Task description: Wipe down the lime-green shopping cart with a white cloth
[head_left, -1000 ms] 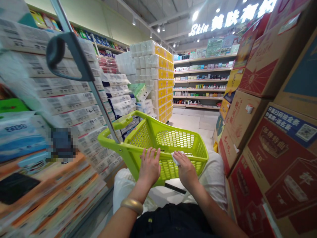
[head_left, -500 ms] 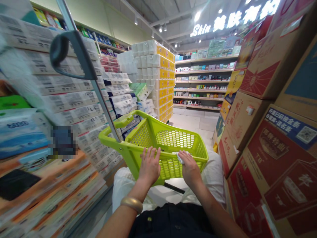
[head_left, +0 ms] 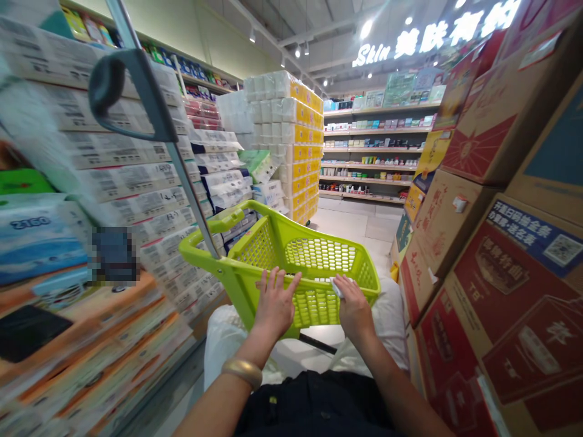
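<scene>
Our open left hand (head_left: 276, 306) rested on the light, stiff lime-green plastic basket (head_left: 255, 209); our right fingers (head_left: 347, 292) covered a soft white scrap (head_left: 336, 288), grip unclear.

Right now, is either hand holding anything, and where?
The right hand pinches a small white paper scrap under its fingertips, on the lime-green shopping basket's rim; the left hand lies open on the basket.

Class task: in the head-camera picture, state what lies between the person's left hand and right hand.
In the head view, the perforated lime-green wall and rim of a plastic shopping basket lie between the left hand and the right hand.
</scene>
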`<state>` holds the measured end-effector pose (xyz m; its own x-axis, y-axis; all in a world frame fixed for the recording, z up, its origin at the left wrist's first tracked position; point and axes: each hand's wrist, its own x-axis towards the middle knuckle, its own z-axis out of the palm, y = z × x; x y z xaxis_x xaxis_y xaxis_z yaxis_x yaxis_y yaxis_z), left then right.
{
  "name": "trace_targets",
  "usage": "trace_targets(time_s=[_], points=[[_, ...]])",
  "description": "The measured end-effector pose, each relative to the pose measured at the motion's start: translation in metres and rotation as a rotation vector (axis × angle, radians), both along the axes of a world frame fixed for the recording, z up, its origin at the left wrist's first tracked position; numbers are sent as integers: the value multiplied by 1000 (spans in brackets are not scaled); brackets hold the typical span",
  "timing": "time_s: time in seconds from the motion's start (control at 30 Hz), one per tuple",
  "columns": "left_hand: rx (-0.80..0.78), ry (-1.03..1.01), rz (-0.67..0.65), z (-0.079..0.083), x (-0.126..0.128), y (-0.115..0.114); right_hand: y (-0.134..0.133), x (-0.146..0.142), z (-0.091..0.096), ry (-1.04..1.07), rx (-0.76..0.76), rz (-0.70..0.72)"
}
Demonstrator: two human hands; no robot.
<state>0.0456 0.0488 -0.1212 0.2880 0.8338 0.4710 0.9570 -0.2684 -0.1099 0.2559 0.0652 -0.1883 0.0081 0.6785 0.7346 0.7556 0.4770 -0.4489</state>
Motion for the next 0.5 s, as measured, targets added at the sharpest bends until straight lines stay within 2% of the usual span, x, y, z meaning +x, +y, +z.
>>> trace_targets(time_s=[0.1,0.27,0.33,0.5], points=[[-18,-36,22,0,7,1,1,1,0,4,3,-76],[-109,-40,-48,-4,21,2,-5,-20,0,-49,35,95],[-148,-27,-70,-4,24,2,-4,-19,-1,-48,39,112],[-178,-17,-32,2,24,4,6,16,-5,17,25,-69]])
